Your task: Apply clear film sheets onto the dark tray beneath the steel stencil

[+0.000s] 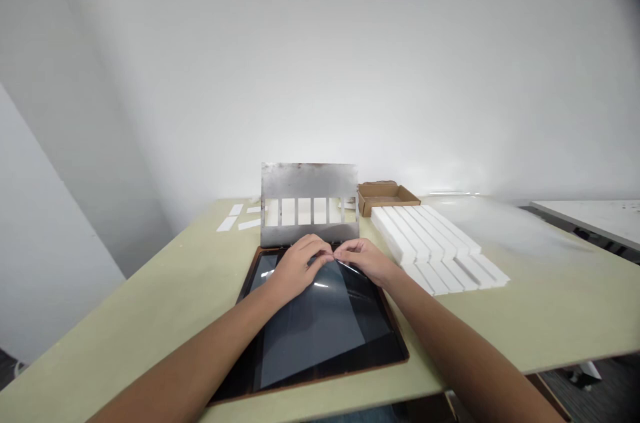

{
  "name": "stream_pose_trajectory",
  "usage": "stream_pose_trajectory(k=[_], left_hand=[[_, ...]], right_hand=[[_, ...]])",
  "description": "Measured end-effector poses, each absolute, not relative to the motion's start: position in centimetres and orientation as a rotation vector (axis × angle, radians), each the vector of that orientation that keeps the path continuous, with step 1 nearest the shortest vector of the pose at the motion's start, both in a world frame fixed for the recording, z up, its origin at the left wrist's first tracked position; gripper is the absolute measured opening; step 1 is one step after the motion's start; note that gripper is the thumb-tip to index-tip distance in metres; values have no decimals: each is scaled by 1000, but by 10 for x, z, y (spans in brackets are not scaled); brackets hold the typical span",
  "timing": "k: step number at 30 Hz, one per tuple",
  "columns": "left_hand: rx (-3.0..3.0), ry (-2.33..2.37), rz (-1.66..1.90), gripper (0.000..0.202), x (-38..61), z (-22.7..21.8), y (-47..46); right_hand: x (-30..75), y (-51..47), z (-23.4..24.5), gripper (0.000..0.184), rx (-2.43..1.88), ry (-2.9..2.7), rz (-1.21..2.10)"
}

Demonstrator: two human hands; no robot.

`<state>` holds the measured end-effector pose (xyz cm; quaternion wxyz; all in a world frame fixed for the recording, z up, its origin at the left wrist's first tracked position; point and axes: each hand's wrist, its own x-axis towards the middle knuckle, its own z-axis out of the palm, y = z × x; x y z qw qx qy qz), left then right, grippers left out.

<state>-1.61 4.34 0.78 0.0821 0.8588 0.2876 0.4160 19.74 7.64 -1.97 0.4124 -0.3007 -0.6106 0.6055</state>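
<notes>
A flat black panel with a glossy surface and a brown edge lies in front of me. A clear film seems to lie on it, catching light. My left hand reaches over the panel's far part, thumb and fingertips pinched together. Close beside it, my right hand also pinches, and a shiny film edge runs from its fingertips. The fingertips of both hands nearly meet at the film's far edge. Behind them a grey metal plate with a row of rectangular cutouts stands upright at the panel's back edge.
On the right are stacked white blocks or strips. An open cardboard box stands behind them. Several small white pieces lie at the back left of the pale green table. Clear plastic sheeting spreads on the right. A wall rises behind.
</notes>
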Motion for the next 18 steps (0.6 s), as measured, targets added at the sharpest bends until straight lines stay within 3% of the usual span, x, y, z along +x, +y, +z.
stream_pose_trajectory(k=[18], left_hand=[[2552,865,1215,14,-16,6,45]], right_hand=[[196,81,-27,32,-790,-1466,1509]])
